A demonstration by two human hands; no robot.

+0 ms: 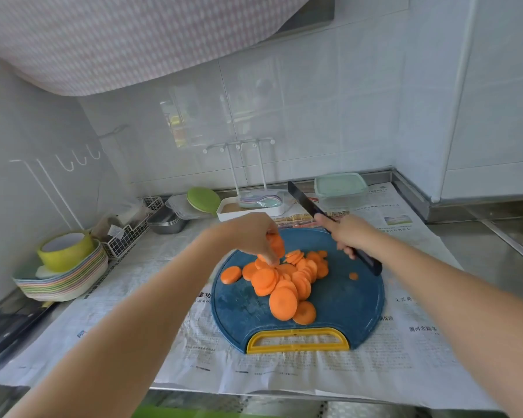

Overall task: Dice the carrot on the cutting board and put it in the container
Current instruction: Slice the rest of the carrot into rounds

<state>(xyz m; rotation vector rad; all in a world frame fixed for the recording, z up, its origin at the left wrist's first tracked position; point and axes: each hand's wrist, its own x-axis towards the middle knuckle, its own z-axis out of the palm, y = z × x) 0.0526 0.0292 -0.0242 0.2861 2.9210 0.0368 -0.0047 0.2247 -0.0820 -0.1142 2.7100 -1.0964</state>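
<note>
Several round carrot slices (284, 285) lie heaped on a round blue cutting board (344, 303) with a yellow handle. One small slice (353, 276) lies apart to the right. My left hand (251, 233) hovers over the far end of the heap and pinches a few slices (277, 245) in its fingertips. My right hand (349, 233) grips the dark handle of a knife (302, 197), whose black blade points up and away, off the board. A clear lidded container (340, 188) stands behind the board by the wall.
Newspaper (314, 372) covers the steel counter. At the left stand a stack of pastel plates (64, 282) with a yellow-green cup (65, 248), a wire rack (127, 233) and metal trays (166, 221). A white tray (248, 208) and green lid (203, 199) sit behind.
</note>
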